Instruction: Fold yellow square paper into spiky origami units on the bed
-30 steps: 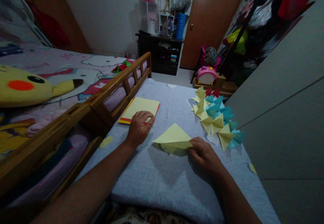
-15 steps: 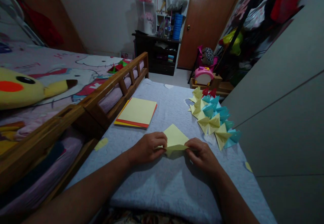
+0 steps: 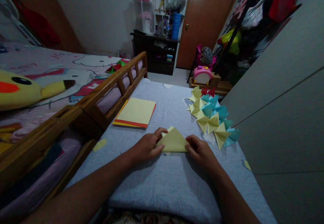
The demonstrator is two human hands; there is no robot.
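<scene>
You seem mid-fold, your left hand (image 3: pixel 147 146) and right hand (image 3: pixel 201 148) each pinching a corner of the yellow paper (image 3: pixel 174 141), which likely needs pressing flat along its bottom.

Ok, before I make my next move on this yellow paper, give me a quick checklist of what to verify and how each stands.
1. Left hand holding the folded yellow paper at its left end: ok.
2. Right hand holding its right end: ok.
3. Top edges lined up: not ok, the back layer peeks out at the upper left.
4. Bottom crease pressed sharp: cannot tell.
5. Stack of square sheets apart from the left hand: ok.
6. Folded pieces apart from the right hand: ok.
</scene>
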